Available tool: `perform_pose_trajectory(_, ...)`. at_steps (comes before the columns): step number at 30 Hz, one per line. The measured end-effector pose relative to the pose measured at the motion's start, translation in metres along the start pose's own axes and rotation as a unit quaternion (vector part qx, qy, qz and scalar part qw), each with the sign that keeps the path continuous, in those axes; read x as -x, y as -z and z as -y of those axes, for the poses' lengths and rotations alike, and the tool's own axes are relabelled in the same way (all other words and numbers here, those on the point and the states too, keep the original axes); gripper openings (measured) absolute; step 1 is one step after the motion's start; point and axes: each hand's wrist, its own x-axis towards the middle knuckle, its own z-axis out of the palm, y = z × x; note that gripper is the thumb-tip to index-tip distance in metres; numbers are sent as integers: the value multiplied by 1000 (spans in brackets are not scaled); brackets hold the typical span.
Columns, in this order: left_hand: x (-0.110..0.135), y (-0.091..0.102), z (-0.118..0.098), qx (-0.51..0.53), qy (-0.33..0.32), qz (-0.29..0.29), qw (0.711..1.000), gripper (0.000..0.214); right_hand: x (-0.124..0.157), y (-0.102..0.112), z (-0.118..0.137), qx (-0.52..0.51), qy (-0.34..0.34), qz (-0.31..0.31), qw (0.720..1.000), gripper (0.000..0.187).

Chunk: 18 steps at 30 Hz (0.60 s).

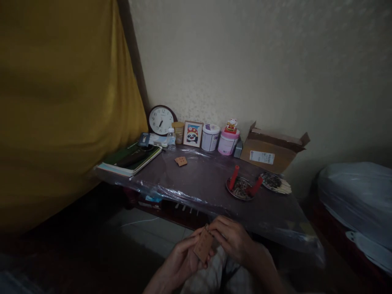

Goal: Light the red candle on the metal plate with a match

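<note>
At lower centre of the frame, a tan dotted piece is gripped along its sides by the left hand, apparently as a steady support, so that its upper edge is left free for the right hand. The right fingers are bunched at that edge; whether anything is pinched between them cannot be told. Further out, small tan pieces are laid overlapping at mid-frame on the table, which is covered in clear plastic, presumably for protection. At centre right, red candles are stood in a round dish, probably to contain wax; one is tilted.
</note>
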Motion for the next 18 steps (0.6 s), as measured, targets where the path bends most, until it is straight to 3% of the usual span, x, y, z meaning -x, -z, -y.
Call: perform_pose_trajectory(18, -1, 0, 0, 16, -6, 23, 1000, 32, -2, 2, -3, 10, 12, 31, 999, 23)
